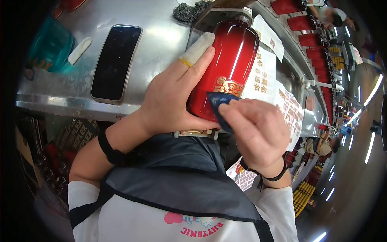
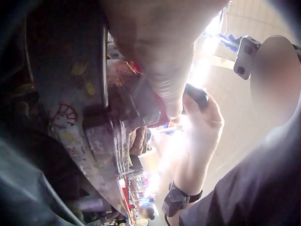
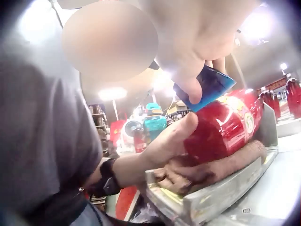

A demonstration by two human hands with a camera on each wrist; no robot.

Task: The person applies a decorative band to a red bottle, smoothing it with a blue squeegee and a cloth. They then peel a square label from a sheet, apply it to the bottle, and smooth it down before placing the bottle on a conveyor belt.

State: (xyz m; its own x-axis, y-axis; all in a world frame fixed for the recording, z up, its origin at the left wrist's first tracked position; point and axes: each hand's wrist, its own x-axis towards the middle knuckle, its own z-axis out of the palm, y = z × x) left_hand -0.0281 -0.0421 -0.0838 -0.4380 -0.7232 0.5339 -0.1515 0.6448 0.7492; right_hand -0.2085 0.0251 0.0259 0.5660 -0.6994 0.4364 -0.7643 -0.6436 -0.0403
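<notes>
A glossy red bottle (image 1: 231, 56), dark towards its neck, lies on its side with a gold ornament decal (image 1: 228, 85) near its base. My left hand (image 1: 171, 86) holds it, fingers along its side and thumb at the base. A whitish cover (image 1: 200, 47) with a yellow band sits on one finger. Between thumb and fingers, my right hand (image 1: 260, 129) pinches a thin, flat blue scraper-like piece (image 1: 221, 105), its edge right at the decal. In the right wrist view, the blue piece (image 3: 209, 87) overlaps the bottle (image 3: 221, 129), which lies in a shallow wooden cradle (image 3: 211, 197).
On the metal table (image 1: 157, 52) left of the bottle lie a phone (image 1: 116, 62), a white finger cover (image 1: 80, 50) and a teal container (image 1: 50, 44). Dark steel wool (image 1: 187, 12) is at the back. Printed decal sheets (image 1: 264, 72) lie on the right, before a row of red bottles (image 1: 302, 23).
</notes>
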